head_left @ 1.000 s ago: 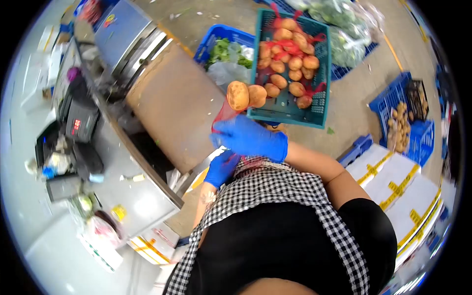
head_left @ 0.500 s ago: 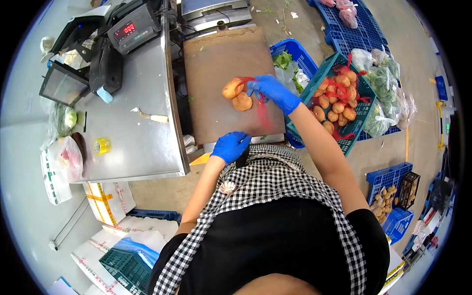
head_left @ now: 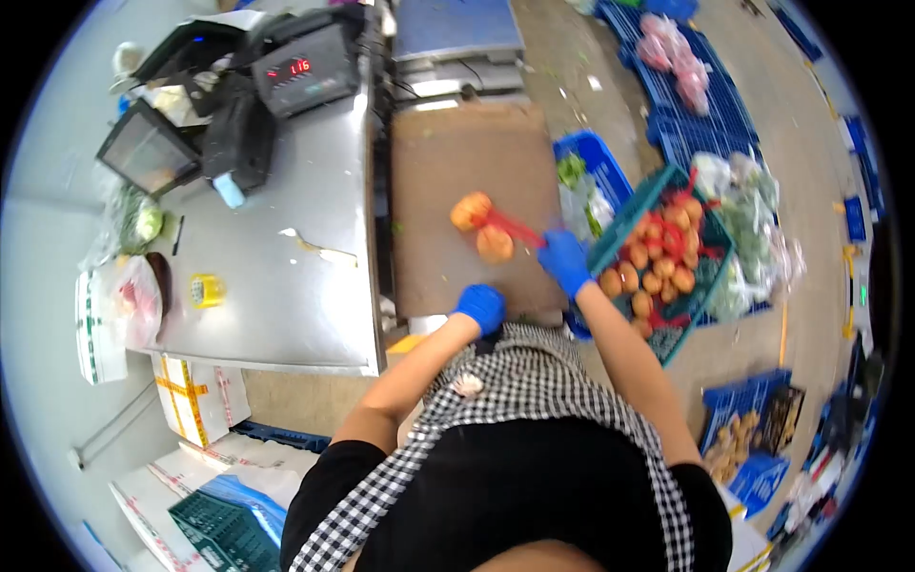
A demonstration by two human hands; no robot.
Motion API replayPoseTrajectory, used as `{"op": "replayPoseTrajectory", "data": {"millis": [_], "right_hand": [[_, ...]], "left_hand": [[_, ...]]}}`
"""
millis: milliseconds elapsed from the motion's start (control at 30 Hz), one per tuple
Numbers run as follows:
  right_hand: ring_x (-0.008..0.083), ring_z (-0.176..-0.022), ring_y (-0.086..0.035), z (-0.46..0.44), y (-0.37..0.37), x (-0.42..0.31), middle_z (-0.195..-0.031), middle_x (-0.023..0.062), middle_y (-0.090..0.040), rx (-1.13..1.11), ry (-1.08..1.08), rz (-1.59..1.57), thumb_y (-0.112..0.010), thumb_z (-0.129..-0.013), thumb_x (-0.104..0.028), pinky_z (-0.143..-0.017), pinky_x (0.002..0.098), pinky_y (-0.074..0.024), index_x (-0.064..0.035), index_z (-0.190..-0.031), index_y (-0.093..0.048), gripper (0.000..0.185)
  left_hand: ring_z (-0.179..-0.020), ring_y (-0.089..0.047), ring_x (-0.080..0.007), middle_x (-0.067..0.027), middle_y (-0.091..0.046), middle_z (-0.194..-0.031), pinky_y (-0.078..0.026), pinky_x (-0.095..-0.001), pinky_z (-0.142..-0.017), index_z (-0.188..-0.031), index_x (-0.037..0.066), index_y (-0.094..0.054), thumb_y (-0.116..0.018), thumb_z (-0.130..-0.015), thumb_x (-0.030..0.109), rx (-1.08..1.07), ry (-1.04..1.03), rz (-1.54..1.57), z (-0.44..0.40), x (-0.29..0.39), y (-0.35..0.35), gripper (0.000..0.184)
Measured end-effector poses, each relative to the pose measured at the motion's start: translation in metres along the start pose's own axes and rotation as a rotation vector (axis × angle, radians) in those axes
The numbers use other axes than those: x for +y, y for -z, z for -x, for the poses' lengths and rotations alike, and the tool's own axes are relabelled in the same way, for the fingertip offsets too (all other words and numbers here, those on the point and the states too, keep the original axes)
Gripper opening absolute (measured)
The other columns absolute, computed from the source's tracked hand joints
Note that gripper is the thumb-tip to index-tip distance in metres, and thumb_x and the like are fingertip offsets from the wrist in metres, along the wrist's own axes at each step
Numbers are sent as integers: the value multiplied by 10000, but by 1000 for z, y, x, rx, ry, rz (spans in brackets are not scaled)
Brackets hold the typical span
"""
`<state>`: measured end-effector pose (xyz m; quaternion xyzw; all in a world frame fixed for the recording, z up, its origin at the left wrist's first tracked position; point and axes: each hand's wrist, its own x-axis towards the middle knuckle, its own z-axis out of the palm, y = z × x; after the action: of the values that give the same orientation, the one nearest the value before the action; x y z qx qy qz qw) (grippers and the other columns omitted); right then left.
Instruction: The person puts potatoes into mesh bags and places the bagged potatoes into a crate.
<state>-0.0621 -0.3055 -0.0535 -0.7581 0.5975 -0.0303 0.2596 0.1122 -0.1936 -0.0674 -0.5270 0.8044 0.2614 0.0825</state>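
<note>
My right hand (head_left: pixel 565 259), in a blue glove, is closed on the gathered end of a red mesh bag (head_left: pixel 516 229). The net stretches leftwards to potatoes (head_left: pixel 495 244) at its other end, which rest on the brown scale platform (head_left: pixel 438 276). At the platform's near edge is my left hand (head_left: pixel 479 306), also gloved in blue. Its fingers look curled closed, with a dark bit below them; what they hold, if anything, is hidden. The scale display (head_left: pixel 301 67) shows red digits that look like 1.16.
On my right, a green crate (head_left: pixel 610 229) holds more netted potatoes, beside a blue basket (head_left: pixel 624 181) with leafy greens. Bagged vegetables (head_left: pixel 748 214) lie beyond. A steel table (head_left: pixel 286 219) on my left carries a yellow tape roll (head_left: pixel 206 291) and a knife-like tool (head_left: pixel 324 252).
My right hand has drawn the net's end to the right and nearer me, pulling it taut from the potatoes. The display went from zero to about 1.16. The camera view has shifted.
</note>
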Motion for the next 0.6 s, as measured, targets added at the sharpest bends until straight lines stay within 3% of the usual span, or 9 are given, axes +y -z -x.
{"op": "replayPoseTrajectory", "data": {"millis": [67, 200, 233, 267, 300, 367, 467, 533, 600], "right_hand": [[290, -894, -579, 12, 19, -30, -895, 128, -625, 99, -40, 102, -567, -701, -184, -876, 612, -315, -108, -860, -640, 191], [290, -891, -578, 14, 26, -48, -843, 105, -622, 206, 84, 138, -614, -689, -245, -942, 640, -184, -134, -941, -589, 276], [283, -899, -575, 18, 34, -57, -858, 97, -621, 216, 117, 147, -623, -690, -261, -951, 633, -178, -138, -993, -568, 331], [277, -907, -573, 19, 40, -64, -873, 90, -620, 228, 150, 156, -632, -692, -277, -960, 627, -173, -142, -1044, -546, 387], [274, -935, -559, 19, 42, -69, -912, 91, -610, 235, 158, 190, -639, -688, -281, -962, 625, -172, -138, -1079, -526, 432], [270, -991, -533, 20, 47, -73, -990, 92, -591, 245, 170, 261, -655, -679, -291, -965, 621, -171, -130, -1148, -484, 524], [294, -1100, -456, 32, 55, -76, -1135, 91, -525, 433, 212, 281, -649, -694, -299, -947, 650, -185, -102, -1213, -419, 600], [303, -1136, -419, 42, 53, -64, -1169, 102, -488, 367, 176, 300, -654, -694, -307, -946, 632, -206, -94, -1215, -417, 611], [308, -1142, -411, 46, 47, -54, -1172, 110, -479, 268, 174, 248, -648, -701, -295, -942, 595, -240, -88, -1202, -425, 586]], "left_hand": [[-691, -614, -293, -149, -626, -752, -481, -381, -623, -722, 71, -666, -531, -682, 139, 190, -179, -171, -30, -10, -20, 157], [-701, -577, -228, -121, -619, -831, -448, -324, -629, -739, 103, -651, -507, -705, 138, 561, -330, -902, -97, -25, -24, 152], [-759, -569, -200, -102, -609, -857, -442, -315, -653, -778, 120, -648, -478, -758, 158, 392, -186, -214, -151, -58, -69, 175], [-818, -562, -172, -82, -600, -883, -436, -305, -677, -816, 138, -644, -449, -811, 177, 385, -16, 475, -201, -89, -112, 199], [-832, -559, -165, -74, -593, -882, -435, -299, -684, -849, 141, -637, -441, -835, 201, 441, 34, 909, -202, -91, -83, 205], [-854, -561, -168, -69, -591, -898, -436, -296, -706, -906, 138, -622, -439, -860, 239, 395, 152, 1053, -213, -109, -55, 214], [-875, -574, -202, -78, -600, -949, -443, -304, -752, -977, 120, -595, -455, -862, 282, 134, 335, 156, -230, -153, -42, 244], [-890, -582, -225, -84, -607, -983, -447, -310, -782, -1025, 107, -578, -466, -864, 311, -49, 433, -445, -232, -180, -40, 283], [-954, -563, -238, -90, -586, -1052, -439, -321, -821, -1089, 116, -549, -449, -866, 337, -68, 471, -379, -206, -177, -19, 330]]}}
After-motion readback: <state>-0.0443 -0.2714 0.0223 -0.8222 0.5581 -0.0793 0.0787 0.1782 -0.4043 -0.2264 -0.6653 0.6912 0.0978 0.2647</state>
